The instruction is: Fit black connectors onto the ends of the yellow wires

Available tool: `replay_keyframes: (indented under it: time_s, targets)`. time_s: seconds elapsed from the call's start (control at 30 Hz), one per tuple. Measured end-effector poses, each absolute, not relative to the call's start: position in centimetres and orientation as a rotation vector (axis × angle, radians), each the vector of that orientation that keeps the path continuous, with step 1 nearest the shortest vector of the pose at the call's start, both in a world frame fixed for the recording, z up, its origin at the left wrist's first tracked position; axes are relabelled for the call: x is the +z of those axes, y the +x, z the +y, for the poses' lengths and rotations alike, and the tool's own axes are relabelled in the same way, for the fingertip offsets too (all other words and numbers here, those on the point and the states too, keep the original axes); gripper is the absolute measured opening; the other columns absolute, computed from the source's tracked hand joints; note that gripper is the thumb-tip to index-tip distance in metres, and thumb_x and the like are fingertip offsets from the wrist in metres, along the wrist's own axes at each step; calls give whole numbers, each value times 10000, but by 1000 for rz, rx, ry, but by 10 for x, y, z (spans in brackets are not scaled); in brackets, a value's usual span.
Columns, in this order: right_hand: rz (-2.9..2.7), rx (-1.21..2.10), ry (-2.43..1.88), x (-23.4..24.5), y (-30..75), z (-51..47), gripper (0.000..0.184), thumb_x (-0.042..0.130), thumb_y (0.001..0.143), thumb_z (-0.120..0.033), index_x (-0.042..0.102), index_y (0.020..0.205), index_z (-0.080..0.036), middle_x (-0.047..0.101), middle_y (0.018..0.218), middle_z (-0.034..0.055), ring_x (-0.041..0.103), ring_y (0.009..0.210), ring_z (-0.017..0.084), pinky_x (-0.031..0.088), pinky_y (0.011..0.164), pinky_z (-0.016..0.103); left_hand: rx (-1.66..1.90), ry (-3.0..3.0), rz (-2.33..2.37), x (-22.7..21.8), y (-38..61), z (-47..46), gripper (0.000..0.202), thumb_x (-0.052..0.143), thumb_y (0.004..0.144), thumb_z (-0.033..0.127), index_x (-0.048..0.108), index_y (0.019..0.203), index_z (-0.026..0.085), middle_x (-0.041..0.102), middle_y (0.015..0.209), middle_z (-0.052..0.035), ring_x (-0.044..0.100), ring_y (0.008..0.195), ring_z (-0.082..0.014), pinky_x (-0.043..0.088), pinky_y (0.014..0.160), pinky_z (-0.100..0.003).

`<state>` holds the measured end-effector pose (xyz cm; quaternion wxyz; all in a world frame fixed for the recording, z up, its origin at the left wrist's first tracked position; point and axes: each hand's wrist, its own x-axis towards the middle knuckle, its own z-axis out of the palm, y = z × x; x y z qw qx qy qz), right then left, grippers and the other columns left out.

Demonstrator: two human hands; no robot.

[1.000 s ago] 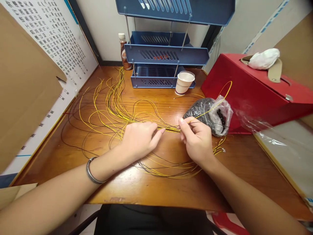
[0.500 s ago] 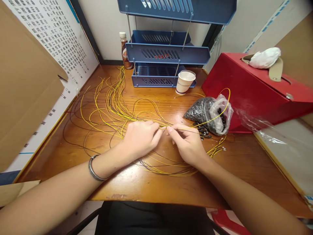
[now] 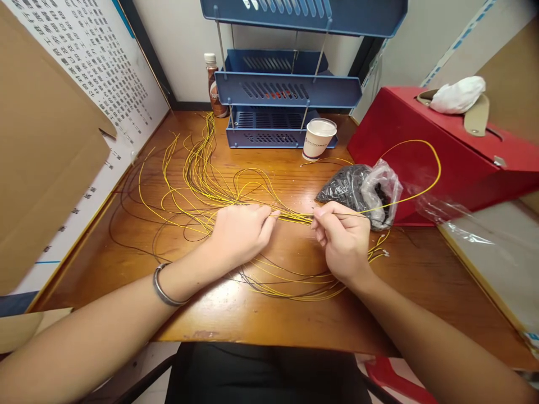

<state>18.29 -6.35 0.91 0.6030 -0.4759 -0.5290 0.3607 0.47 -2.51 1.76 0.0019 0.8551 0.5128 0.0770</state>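
Note:
A loose bundle of thin yellow and black wires (image 3: 295, 217) runs across the wooden desk between my two hands. My left hand (image 3: 242, 230) is closed on the wires near the middle, thumb and forefinger pinched together. To its right, my right hand (image 3: 343, 238) pinches wires too, and from it a yellow wire (image 3: 435, 168) loops up in front of the red box. The far ends of the bundle fan out to the back left. More strands curve below both hands. What lies under my palms is hidden.
Behind my right hand sits a clear plastic bag of small black parts (image 3: 347, 182). A paper cup (image 3: 319, 140) stands before a blue tray rack (image 3: 286, 90), with a bottle (image 3: 214, 87) to its left. A red box (image 3: 379, 129) is at right, cardboard (image 3: 46, 151) at left.
My right hand has moved right along the wires, widening the gap between the hands. The yellow loop has swung further right. My left hand stays nearly in place.

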Motion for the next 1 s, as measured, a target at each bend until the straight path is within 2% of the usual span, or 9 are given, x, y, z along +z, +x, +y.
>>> replay_keyframes:
  time_s: [0.2,0.4,0.73,0.87,1.0]
  targets:
    - [-1464,866,-1251,7,180,-63,333,550,955,-377,602,682,-194,487,528,-49,411,479,96,311,505,271,227,2712,1595,18,4,-26,473,317,1026,422,704,871,201,754,839,-55,692,727,-229,324,564,-290]
    - [-1703,770,-1321,7,177,-65,382,507,983,-344,586,645,-187,514,543,-33,466,537,105,341,572,280,239,2712,1599,18,4,-27,447,345,1014,409,714,881,196,758,849,-60,702,739,-233,361,570,-289]
    - [-1399,696,-1183,14,185,-68,395,543,938,-277,545,551,-198,457,471,-40,388,443,92,288,481,273,219,2729,1632,17,4,-24,451,340,1028,419,712,904,195,751,798,-76,693,694,-244,413,603,-306]
    - [-1317,743,-1160,13,184,-68,387,550,933,-289,546,555,-202,430,446,-46,353,415,88,267,455,269,205,2740,1628,17,4,-24,448,344,1027,422,711,900,199,746,785,-72,691,691,-247,384,583,-304]
    - [-1339,788,-1160,13,182,-68,388,554,929,-310,560,558,-198,443,458,-39,365,424,89,273,455,265,239,2762,1637,18,3,-25,447,361,1019,433,707,868,194,741,759,-69,680,662,-232,296,540,-287]
